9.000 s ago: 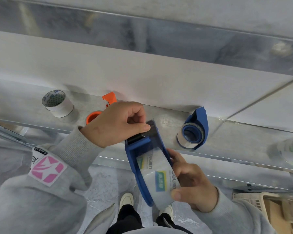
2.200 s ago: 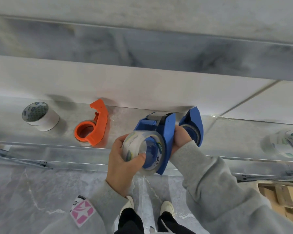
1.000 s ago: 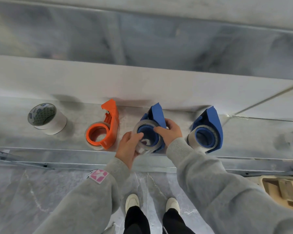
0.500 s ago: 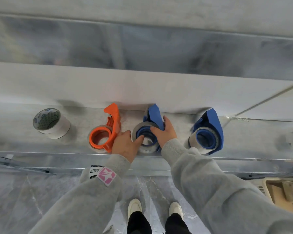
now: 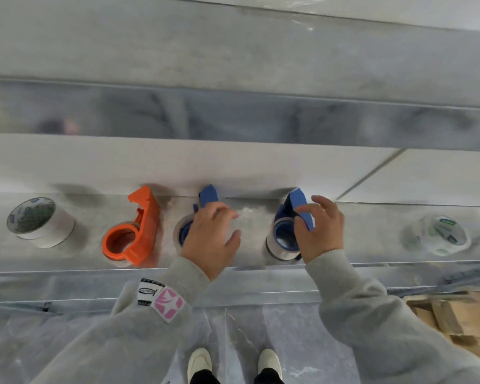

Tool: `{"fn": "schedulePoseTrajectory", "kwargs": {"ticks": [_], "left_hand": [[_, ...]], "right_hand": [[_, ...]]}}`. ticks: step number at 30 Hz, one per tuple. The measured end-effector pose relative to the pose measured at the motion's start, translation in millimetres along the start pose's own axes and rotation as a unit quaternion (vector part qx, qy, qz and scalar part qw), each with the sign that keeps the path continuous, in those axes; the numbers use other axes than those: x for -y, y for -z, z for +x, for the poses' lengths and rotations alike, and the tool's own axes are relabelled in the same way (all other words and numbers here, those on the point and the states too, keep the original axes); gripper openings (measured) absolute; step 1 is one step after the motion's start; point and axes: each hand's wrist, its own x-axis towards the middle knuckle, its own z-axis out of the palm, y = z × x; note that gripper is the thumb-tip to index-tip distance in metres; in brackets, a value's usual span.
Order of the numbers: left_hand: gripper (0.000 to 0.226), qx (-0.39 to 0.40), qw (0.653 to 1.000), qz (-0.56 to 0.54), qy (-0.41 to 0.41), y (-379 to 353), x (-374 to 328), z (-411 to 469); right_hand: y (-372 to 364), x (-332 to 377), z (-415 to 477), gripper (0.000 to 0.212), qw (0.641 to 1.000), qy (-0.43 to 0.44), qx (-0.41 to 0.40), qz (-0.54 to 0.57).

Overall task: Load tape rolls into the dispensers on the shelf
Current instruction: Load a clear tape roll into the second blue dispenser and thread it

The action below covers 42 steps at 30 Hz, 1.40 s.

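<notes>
Three dispensers lie in a row on the metal shelf (image 5: 251,252). The orange dispenser (image 5: 140,231) on the left holds a roll. The middle blue dispenser (image 5: 208,195) holds a clear roll (image 5: 181,227) and is mostly hidden under my left hand (image 5: 209,239), which hovers over it with fingers spread. My right hand (image 5: 320,231) is curled around the handle of the right blue dispenser (image 5: 299,202), which also carries a clear roll (image 5: 275,249).
A loose white tape roll (image 5: 40,221) stands at the shelf's left end, and a clear printed roll (image 5: 438,235) at the right end. A white wall rises right behind the shelf. Wooden pieces (image 5: 460,320) lie on the floor at lower right, beside my shoes (image 5: 200,361).
The middle blue dispenser now lies on the shelf. My right hand has left it and moved right onto the other blue dispenser. My left hand has opened over the middle one.
</notes>
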Motion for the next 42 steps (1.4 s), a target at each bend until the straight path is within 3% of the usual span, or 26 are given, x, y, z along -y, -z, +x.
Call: {"fn": "schedulePoseTrajectory", "kwargs": {"ticks": [2, 5, 9, 19, 25, 28, 32, 35, 37, 40, 42], "left_hand": [[0.043, 0.086, 0.995, -0.025, -0.036, -23.9, -21.4, 3.5], [0.073, 0.164, 0.985, -0.051, -0.006, -69.0, -44.4, 13.2], [0.106, 0.217, 0.969, -0.081, 0.088, -110.9, -53.8, 23.6], [0.087, 0.107, 0.972, -0.17, 0.123, -105.5, -58.8, 21.3], [0.084, 0.05, 0.97, -0.196, 0.135, -78.3, -63.8, 19.6], [0.079, -0.018, 0.966, -0.228, 0.122, -42.2, -66.1, 13.2], [0.075, -0.142, 0.94, -0.279, 0.133, 24.7, -32.2, -1.0], [0.068, -0.285, 0.887, -0.288, 0.222, 76.4, 9.3, -13.4], [0.065, -0.359, 0.857, -0.237, 0.284, 111.9, 46.3, -23.7], [0.061, -0.395, 0.836, -0.139, 0.353, 154.1, 110.1, -41.8], [0.057, -0.387, 0.828, -0.131, 0.384, 168.5, 144.7, -50.2]], "right_hand": [[9.7, -19.7, 11.0, 0.042, 0.995, -0.089, 0.045, 0.008], [11.1, -38.0, 16.8, 0.068, 0.977, -0.142, 0.149, 0.045], [4.3, -48.7, 8.1, 0.058, 0.955, -0.19, 0.221, 0.061], [3.9, -57.3, 13.9, 0.048, 0.968, -0.151, 0.19, 0.057], [9.8, -56.8, 20.7, 0.038, 0.977, -0.096, 0.192, -0.003], [12.8, -54.2, 20.1, 0.041, 0.976, -0.044, 0.201, -0.074], [14.1, -51.6, 18.5, 0.044, 0.969, 0.03, 0.201, -0.143], [11.1, -50.1, 17.3, 0.042, 0.968, 0.043, 0.199, -0.15], [8.6, -49.2, 16.5, 0.043, 0.97, 0.03, 0.2, -0.136], [3.5, -47.0, 12.3, 0.047, 0.974, 0.012, 0.189, -0.121], [-0.8, -45.4, 8.8, 0.049, 0.977, 0.009, 0.182, -0.115]]}}
